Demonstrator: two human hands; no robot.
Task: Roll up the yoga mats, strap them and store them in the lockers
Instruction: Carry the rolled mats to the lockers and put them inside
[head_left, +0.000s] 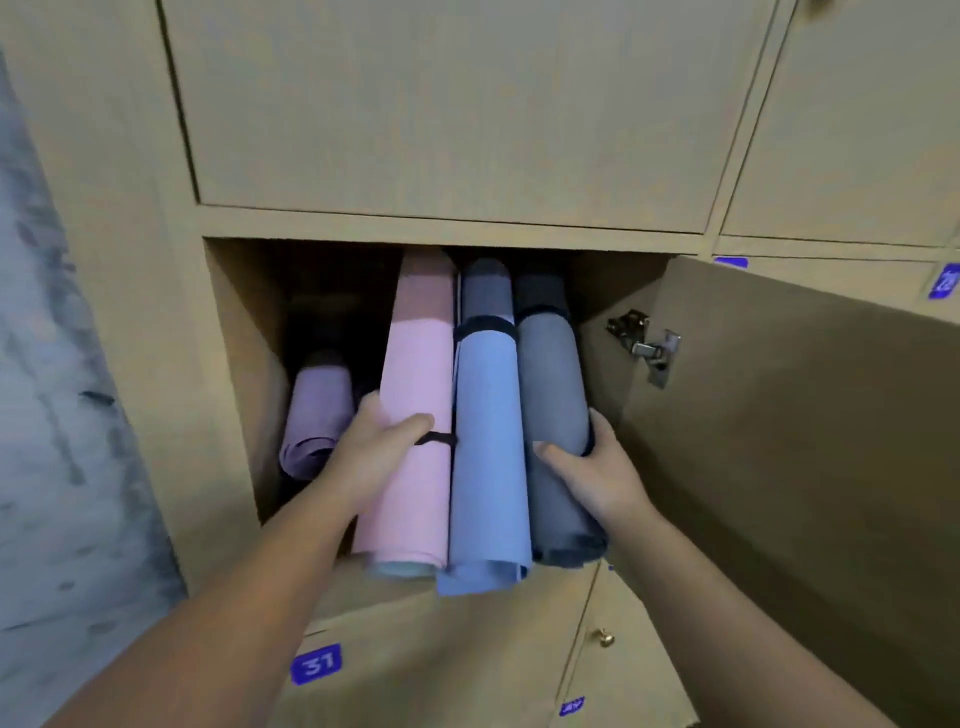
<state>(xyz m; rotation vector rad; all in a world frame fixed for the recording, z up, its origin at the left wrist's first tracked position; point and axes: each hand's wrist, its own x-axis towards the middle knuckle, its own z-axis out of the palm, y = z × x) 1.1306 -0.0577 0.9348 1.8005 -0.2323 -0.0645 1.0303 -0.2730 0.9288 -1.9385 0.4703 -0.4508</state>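
Note:
Three rolled mats lie side by side, their far ends inside an open wooden locker (244, 374) and their near ends sticking out: a pink mat (415, 374), a blue mat (485, 447) and a grey mat (553, 384). Black straps circle the blue and grey rolls near the locker mouth. My left hand (371, 457) grips the pink mat from its left side, thumb over the top by a black strap. My right hand (592, 467) grips the grey mat from its right side. A purple rolled mat (317, 415) lies lower at the locker's left.
The locker door (779, 415) hangs open to the right, its metal hinge (641, 340) showing. Closed locker doors sit above and to the right. Below is a door labelled 31 (316, 664) and one with a brass knob (604, 635). A grey wall (62, 467) stands at left.

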